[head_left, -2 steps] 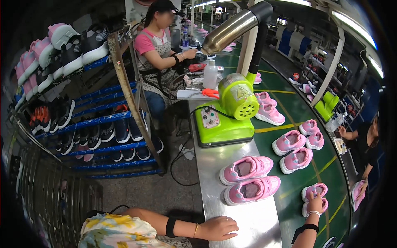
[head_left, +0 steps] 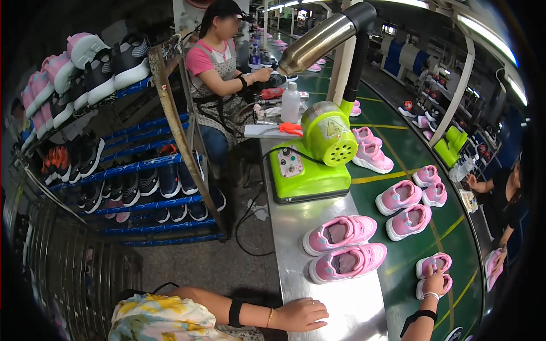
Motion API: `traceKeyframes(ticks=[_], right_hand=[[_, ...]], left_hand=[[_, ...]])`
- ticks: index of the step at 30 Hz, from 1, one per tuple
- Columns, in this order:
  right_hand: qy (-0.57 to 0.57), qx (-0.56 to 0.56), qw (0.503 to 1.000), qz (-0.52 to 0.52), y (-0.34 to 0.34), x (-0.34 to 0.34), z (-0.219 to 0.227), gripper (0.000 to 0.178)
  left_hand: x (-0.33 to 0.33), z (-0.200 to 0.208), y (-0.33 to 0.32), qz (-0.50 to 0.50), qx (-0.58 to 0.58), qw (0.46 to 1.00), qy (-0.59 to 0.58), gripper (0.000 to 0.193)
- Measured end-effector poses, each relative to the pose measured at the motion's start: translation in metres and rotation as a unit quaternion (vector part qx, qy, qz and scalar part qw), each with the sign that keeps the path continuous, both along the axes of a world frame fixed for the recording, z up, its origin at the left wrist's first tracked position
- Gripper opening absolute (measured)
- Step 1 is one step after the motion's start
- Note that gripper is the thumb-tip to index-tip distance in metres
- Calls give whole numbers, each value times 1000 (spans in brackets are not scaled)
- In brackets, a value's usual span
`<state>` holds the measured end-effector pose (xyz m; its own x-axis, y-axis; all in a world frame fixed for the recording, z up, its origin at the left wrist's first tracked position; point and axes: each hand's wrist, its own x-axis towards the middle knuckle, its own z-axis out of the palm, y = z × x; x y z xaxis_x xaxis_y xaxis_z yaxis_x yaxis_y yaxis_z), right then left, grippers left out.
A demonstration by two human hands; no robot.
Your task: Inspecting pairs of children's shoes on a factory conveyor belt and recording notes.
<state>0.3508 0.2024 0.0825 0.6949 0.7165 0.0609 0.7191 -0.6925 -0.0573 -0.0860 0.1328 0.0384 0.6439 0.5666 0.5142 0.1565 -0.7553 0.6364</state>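
Note:
My left hand (head_left: 304, 315) lies palm down on the bare metal worktop (head_left: 364, 295), fingers stretched out and holding nothing. Beyond it stands a pair of pink sneakers with white soles, the nearer sneaker (head_left: 348, 262) beside the farther one (head_left: 340, 234). Reaching right over the green conveyor belt, my right hand (head_left: 434, 283) grips a smaller pair of pink sneakers (head_left: 430, 264) at their inner sides. One finger reaches toward the opening of the far shoe, and the hand covers part of the near shoe.
A lime-green hot-air blower (head_left: 310, 170) with a metal nozzle stands on the worktop. More pink sneakers (head_left: 408, 221) sit on the belt. A rack (head_left: 142, 204) of shoes is at left. One co-worker (head_left: 219, 68) sits ahead; another person's hand (head_left: 499, 258) holds a pink shoe at far right.

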Motion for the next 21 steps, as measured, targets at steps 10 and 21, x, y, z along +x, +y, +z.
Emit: traceKeyframes(ticks=[10,21], right_hand=[[-95,106,987,70,-62,5,-7,44],[-84,90,979,164,-190,-75,30,34]], left_hand=[[-1,-5,0,-12,-29,999,-34,17],[-23,35,34,196,67,977,-58,59]])
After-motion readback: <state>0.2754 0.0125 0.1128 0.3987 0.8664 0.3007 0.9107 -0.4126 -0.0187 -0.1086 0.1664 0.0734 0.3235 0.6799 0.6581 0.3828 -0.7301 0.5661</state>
